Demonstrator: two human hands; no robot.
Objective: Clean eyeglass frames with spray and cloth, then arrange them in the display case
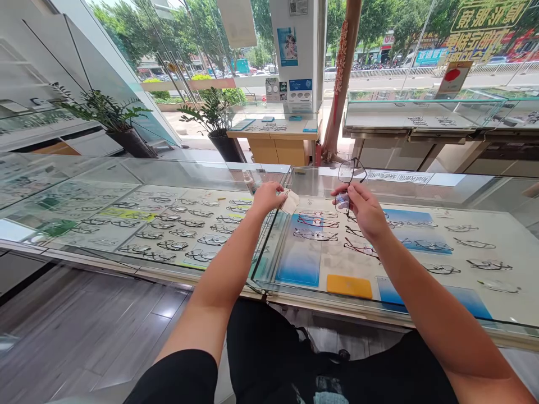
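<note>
My right hand (365,206) is closed on a pair of dark-framed eyeglasses (352,167), held up on edge above the glass counter. One lens shows over the fingers and the other sits lower, beside the fingertips. To its left, my left hand (268,198) pinches a pale cream cloth (290,201), apart from the eyeglasses. Just behind that hand a small clear spray bottle (249,181) stands on the counter. Under both hands, rows of eyeglass frames (315,234) lie inside the glass display case (295,300).
A yellow-orange pad (349,287) lies near the case's front edge; whether on or under the glass I cannot tell. A printed paper strip (398,177) lies along the back right. Beyond stand potted plants (213,115), a small display cabinet (278,148) and a brown post (342,84).
</note>
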